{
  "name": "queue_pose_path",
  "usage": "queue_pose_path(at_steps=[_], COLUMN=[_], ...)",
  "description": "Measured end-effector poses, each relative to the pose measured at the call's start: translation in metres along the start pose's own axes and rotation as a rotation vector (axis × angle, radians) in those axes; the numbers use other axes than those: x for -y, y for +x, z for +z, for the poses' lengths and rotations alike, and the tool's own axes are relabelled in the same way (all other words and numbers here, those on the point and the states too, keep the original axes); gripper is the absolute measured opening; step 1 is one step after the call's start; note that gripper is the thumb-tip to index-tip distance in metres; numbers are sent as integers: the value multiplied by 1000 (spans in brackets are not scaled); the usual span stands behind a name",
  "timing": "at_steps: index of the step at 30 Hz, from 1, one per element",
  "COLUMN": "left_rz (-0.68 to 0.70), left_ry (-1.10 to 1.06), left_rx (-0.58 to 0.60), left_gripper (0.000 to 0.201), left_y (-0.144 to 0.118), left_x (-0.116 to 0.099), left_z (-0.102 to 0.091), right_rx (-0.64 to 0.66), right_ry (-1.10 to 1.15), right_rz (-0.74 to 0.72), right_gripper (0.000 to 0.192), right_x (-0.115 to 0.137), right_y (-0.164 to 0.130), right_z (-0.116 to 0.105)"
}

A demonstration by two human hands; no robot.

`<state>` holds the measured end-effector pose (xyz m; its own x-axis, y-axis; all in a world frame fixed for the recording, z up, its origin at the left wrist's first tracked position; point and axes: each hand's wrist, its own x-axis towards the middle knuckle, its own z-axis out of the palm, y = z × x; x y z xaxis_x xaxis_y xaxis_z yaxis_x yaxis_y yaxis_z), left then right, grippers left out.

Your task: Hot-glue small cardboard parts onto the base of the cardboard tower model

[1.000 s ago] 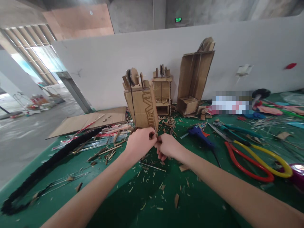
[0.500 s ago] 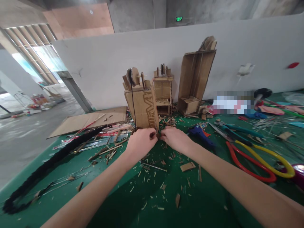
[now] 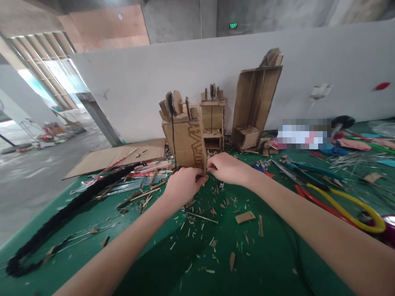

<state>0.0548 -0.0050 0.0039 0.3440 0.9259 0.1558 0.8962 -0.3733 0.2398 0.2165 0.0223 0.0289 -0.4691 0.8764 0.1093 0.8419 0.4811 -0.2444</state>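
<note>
A tall cardboard box (image 3: 187, 142) stands in front of me, with a cardboard pulley wheel (image 3: 177, 102) on an axle at its top. Black string (image 3: 173, 137) hangs from the wheel down the box's front. My left hand (image 3: 183, 183) is closed around the box's lower front edge, its fingertips curled inward. At the lower right corner of the box, my right hand (image 3: 228, 167) is closed in a pinch; whatever lies between its fingertips is hidden. The two hands' fingertips are close together. Both hands cover the base of the box.
Two more cardboard structures, a small one (image 3: 212, 117) and a tall open one (image 3: 257, 98), stand by the white wall. Scissors (image 3: 345, 201) and pliers (image 3: 311, 170) lie at right. Black fuzzy cord (image 3: 77, 201), sticks and a cardboard sheet (image 3: 117, 158) lie at left. Scraps litter the green table (image 3: 262, 263).
My right hand has moved slightly up and toward the box's corner, its forearm now covering more of the blue tool and the red scissor handle. My left hand has stayed nearly in place.
</note>
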Motion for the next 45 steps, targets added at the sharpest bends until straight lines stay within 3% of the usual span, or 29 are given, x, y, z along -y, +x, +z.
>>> queue_pose_path(at_steps=[13,21,26,31,36,41,45], left_rz=[18,33,23,25,16,-19,-16], left_ry=[-22,-14,9,-3,1,-5,-15], left_rx=[-48,-70,-114,-115,-101,-104,-112], left_gripper=[22,24,22,22,24,24,23], left_y=[-1,-2,-1,0,-1,-1,-1], left_x=[-1,-7,-7,-6,-8,-9,-9], left_z=[1,4,8,9,7,8,10], right_rx=[-253,-319,-335,-347,-256,-97,-122], right_ry=[135,-231,-241,-2,401,857,937], right_rz=[-75,-119,-126,-42,42,358,378], right_gripper=[22,24,29,27,22,18,6], right_x=[11,8,10,11,3,0,3], right_y=[-26,-51,-58,-54,-42,-31,-28], right_z=[19,41,50,47,39,45,58])
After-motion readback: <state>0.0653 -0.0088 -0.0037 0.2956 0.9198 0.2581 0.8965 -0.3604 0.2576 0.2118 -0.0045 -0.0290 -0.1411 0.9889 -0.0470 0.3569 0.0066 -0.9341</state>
